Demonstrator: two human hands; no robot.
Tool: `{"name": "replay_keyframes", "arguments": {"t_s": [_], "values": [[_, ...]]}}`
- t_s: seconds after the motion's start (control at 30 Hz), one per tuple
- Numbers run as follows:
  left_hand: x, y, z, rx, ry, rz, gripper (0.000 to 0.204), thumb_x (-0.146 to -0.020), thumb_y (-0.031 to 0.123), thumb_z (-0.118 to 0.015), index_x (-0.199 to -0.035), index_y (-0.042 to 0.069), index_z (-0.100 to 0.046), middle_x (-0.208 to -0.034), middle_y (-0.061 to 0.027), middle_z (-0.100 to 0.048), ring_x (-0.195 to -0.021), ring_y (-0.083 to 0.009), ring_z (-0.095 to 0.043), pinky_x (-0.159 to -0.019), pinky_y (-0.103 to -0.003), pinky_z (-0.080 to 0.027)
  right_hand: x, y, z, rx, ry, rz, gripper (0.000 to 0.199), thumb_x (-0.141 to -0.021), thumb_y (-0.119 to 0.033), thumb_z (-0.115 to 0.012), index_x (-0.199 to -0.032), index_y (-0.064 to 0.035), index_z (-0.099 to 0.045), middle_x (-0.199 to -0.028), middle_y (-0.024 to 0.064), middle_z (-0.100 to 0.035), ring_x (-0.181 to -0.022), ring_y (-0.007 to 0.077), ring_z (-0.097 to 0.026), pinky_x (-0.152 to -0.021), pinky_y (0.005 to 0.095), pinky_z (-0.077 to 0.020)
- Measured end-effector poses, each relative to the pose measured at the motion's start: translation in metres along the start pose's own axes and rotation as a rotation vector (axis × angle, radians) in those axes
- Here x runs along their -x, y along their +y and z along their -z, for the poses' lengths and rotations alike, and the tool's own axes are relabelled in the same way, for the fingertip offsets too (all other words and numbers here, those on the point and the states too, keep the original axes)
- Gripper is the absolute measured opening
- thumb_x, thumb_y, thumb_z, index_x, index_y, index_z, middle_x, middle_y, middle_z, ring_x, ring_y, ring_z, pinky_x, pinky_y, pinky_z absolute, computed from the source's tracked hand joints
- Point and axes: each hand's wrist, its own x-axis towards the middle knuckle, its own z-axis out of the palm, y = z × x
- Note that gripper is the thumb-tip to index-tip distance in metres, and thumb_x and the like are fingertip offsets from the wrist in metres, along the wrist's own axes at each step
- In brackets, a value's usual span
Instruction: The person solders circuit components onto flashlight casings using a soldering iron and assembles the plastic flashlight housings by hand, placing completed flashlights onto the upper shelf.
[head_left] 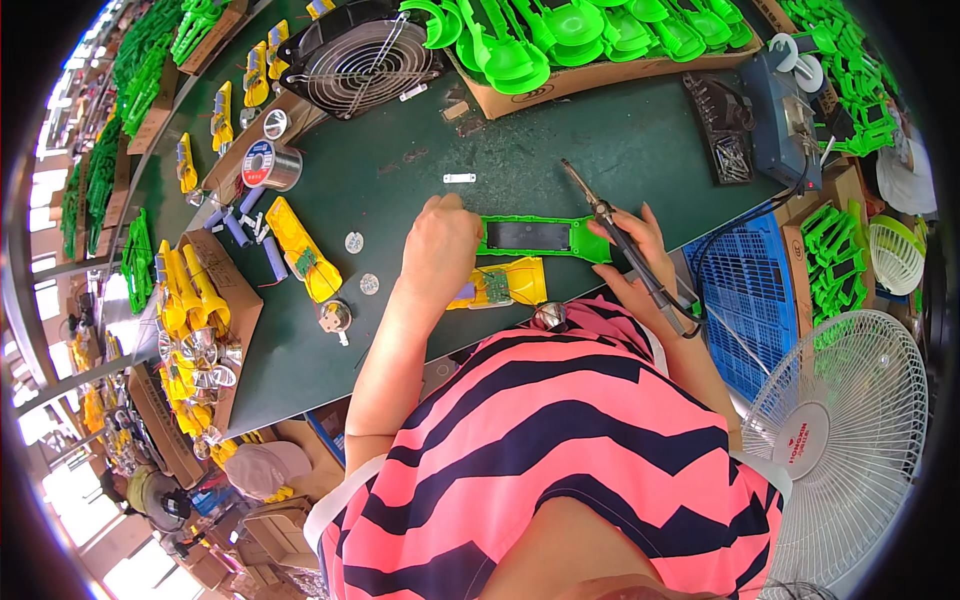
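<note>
My left hand [438, 252] is closed at the left end of a green plastic flashlight housing half [530, 236], its fingertips partly hidden. The housing lies with its hollow, black-lined inside up. In my right hand [645, 250] is a soldering iron [622, 236], tip pointing up and left over the bench; the fingers are beside the housing's wide right end. Just below the housing, close to my body, lies a yellow housing half [520, 283] with a small green circuit board, and a round reflector [548, 316] at its end. A small white strip [459, 178] rests beyond my left hand.
Another yellow housing [303, 250], blue battery cells [273, 258] and a solder spool [272, 165] are on the left. A black fan [365, 65] and a carton [600, 78] of green housings stand at the back. Rightward are a screw tray [730, 150], soldering station [780, 120] and white fan [840, 440].
</note>
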Motion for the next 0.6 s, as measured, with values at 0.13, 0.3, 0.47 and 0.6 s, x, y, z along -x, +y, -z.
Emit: {"name": "replay_keyframes", "arguments": {"t_s": [0.13,0.3,0.47,0.6], "values": [[0.003,0.005,0.012,-0.072,0.041,-0.028,0.007,-0.065,0.010,-0.061,-0.067,0.004,-0.064,-0.073,-0.0095,-0.052,-0.076,-0.0258,-0.050,-0.067,-0.034,-0.043,0.000,0.000,0.001,-0.038,-0.024,-0.039,0.059,-0.063,-0.004,-0.070,-0.114,-0.0077,-0.040,-0.107,0.0058,-0.059,-0.102,0.0251,-0.053,-0.102,0.0483,-0.0197],[0.026,0.043,0.027,-0.075,0.250,-0.123,0.013,-0.065,0.010,-0.061,-0.077,0.006,-0.064,-0.083,-0.0072,-0.052,-0.079,-0.0245,-0.048,-0.068,-0.036,-0.040,-0.002,0.000,0.003,-0.077,-0.019,-0.051,0.057,-0.064,-0.002,-0.068,-0.114,-0.0073,-0.040,-0.106,0.0039,-0.060,-0.099,0.0228,-0.055,-0.103,0.0478,-0.0188],[0.038,0.045,-0.011,-0.114,0.243,-0.207,0.018,-0.064,0.008,-0.054,-0.080,0.004,-0.059,-0.095,-0.0089,-0.050,-0.087,-0.0244,-0.047,-0.072,-0.036,-0.038,-0.004,-0.001,0.003,-0.076,-0.043,-0.049,0.058,-0.064,0.000,-0.067,-0.114,-0.0063,-0.039,-0.106,0.0040,-0.060,-0.099,0.0233,-0.054,-0.103,0.0465,-0.0209],[0.039,0.037,-0.022,0.168,0.368,-0.198,0.017,-0.063,0.002,-0.061,-0.079,0.006,-0.063,-0.082,-0.0051,-0.058,-0.072,-0.0225,-0.054,-0.064,-0.033,-0.041,-0.015,0.002,-0.001,-0.072,-0.025,0.013,0.056,-0.064,0.002,-0.066,-0.113,-0.0051,-0.040,-0.107,0.0054,-0.058,-0.101,0.0269,-0.052,-0.101,0.0445,-0.0269]]}}
